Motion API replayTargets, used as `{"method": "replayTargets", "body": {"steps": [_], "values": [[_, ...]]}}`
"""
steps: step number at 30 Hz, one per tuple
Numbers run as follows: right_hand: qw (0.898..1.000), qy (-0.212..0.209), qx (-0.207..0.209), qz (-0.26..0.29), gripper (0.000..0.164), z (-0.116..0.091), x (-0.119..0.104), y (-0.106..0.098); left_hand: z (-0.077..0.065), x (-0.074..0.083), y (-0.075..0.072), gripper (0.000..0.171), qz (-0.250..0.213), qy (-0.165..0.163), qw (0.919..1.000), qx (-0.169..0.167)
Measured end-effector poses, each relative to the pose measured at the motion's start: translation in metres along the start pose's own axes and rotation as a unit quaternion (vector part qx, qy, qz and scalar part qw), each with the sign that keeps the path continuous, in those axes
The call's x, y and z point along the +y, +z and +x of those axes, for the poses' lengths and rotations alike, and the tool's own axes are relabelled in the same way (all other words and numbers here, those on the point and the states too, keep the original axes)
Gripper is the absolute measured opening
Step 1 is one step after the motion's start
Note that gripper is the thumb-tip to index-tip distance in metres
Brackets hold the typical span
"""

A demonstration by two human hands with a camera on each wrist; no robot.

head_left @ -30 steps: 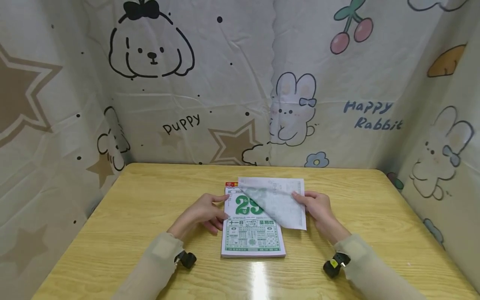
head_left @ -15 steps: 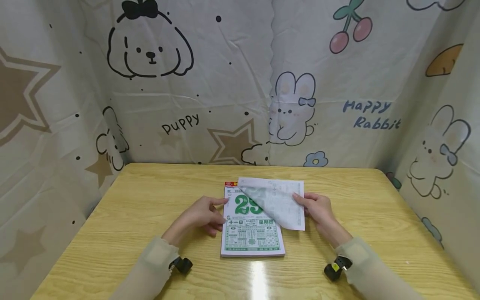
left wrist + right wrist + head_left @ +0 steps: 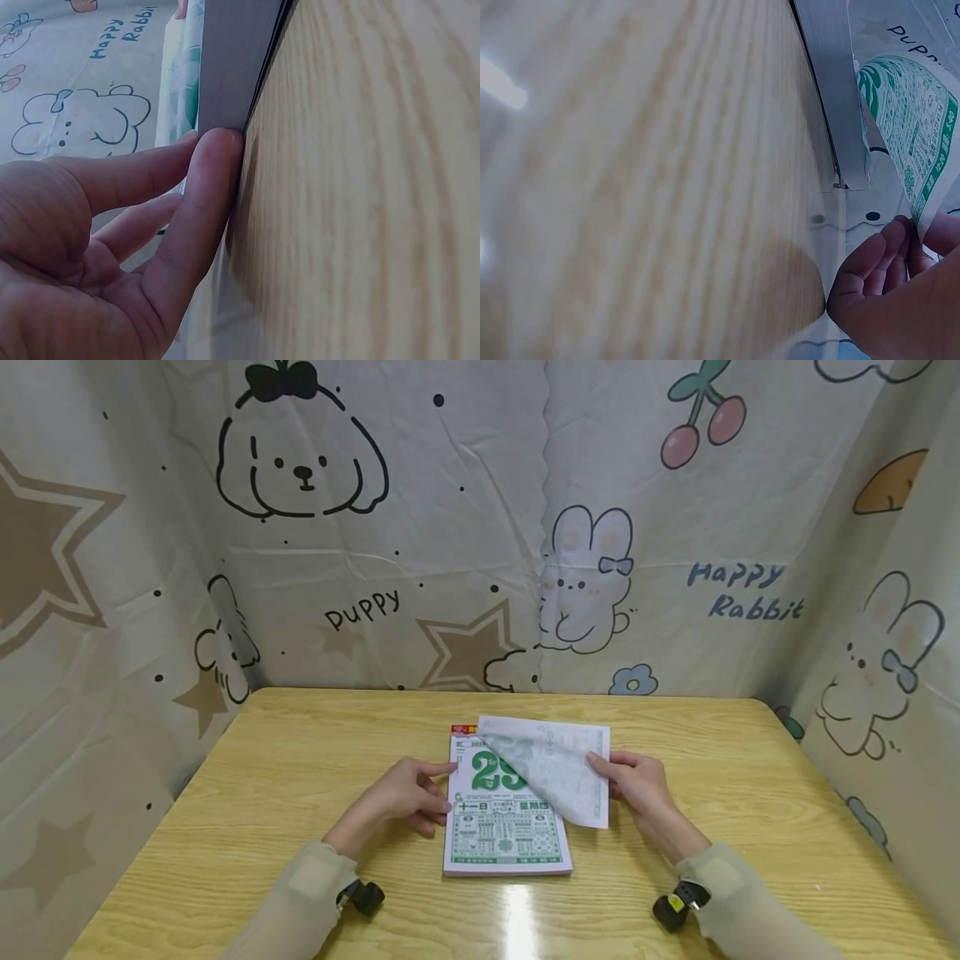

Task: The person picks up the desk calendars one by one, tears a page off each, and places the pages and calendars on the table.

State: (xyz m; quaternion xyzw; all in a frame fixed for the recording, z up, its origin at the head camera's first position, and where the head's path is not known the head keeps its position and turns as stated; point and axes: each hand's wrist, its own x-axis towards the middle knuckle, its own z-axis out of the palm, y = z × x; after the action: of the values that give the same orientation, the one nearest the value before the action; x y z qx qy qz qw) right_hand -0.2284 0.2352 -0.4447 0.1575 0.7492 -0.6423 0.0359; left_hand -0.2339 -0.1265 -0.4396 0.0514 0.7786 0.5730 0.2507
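A thick tear-off calendar (image 3: pixel 504 839) lies on the table, with a green 29 on its exposed sheet. Its lifted page (image 3: pixel 562 768) is folded diagonally to the right, pale back side up. My right hand (image 3: pixel 639 781) pinches the right edge of that page between thumb and fingers. Green print on the curled page (image 3: pixel 911 112) shows in the right wrist view. At the calendar's left side, my left hand (image 3: pixel 405 795) touches the edge with relaxed fingers. The left wrist view shows one fingertip (image 3: pixel 217 146) against the block's side (image 3: pixel 232 67), close above the tabletop.
The light wooden table (image 3: pixel 322 735) is glossy, with a bright reflection in front of the calendar. A cloth curtain (image 3: pixel 465 543) with cartoon prints stands behind the table and on both sides.
My right hand and the page edge have come slightly toward me, with the page still folded over. My left hand has slid a little toward me along the calendar's left edge.
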Motion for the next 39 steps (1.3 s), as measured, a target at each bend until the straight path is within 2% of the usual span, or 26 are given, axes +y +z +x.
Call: {"method": "replayTargets", "body": {"steps": [15,25,33,39], "values": [[1.0,0.004,0.011,-0.011,0.049,-0.001,0.003,-0.001,-0.001,-0.001,0.001,0.068,-0.009,-0.005,0.9999,0.003],[1.0,0.006,0.012,-0.011,0.047,-0.001,0.005,0.0,-0.003,0.003,0.006,0.067,0.02,-0.008,0.9997,0.015],[1.0,0.005,0.009,-0.011,0.047,-0.001,0.003,-0.001,-0.001,0.002,0.007,0.066,0.038,-0.005,0.9992,0.012],[1.0,0.002,0.008,-0.014,0.046,0.0,0.002,-0.001,0.001,0.002,0.011,0.067,0.052,-0.007,0.9981,0.033]]}}
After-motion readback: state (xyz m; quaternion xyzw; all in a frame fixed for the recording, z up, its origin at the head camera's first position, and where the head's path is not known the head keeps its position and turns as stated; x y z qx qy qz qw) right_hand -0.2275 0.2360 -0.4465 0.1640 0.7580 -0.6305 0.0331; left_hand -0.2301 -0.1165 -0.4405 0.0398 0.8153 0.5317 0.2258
